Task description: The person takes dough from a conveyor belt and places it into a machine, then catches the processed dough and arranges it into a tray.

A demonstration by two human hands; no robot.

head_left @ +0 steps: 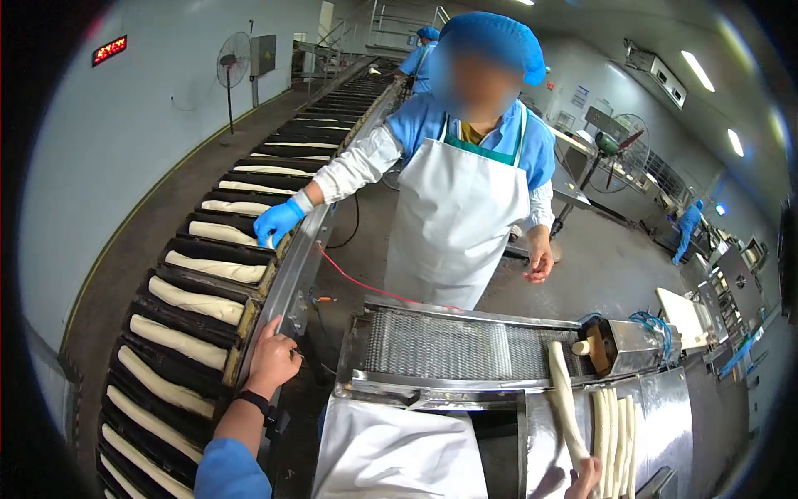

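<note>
My right hand [586, 476], at the lower right, is closed around the near end of a long pale dough strip [564, 399]. The strip's far end reaches over the edge of the mesh conveyor [432, 343]. Beside it, several more dough strips [613, 441] lie side by side on a metal table [669, 416]. My left hand [273, 359], with a dark band on its wrist, rests against the metal rail [283, 287] of the long tray line. Its fingers are curled, and a small dark thing shows by them that I cannot make out.
Dark trays [179, 370] holding dough strips run along the left. Across the rail a co-worker in a white apron [453, 220] reaches a gloved hand [278, 222] to a tray. A metal box [636, 345] stands at the mesh conveyor's right end; white cloth [399, 449] hangs in front.
</note>
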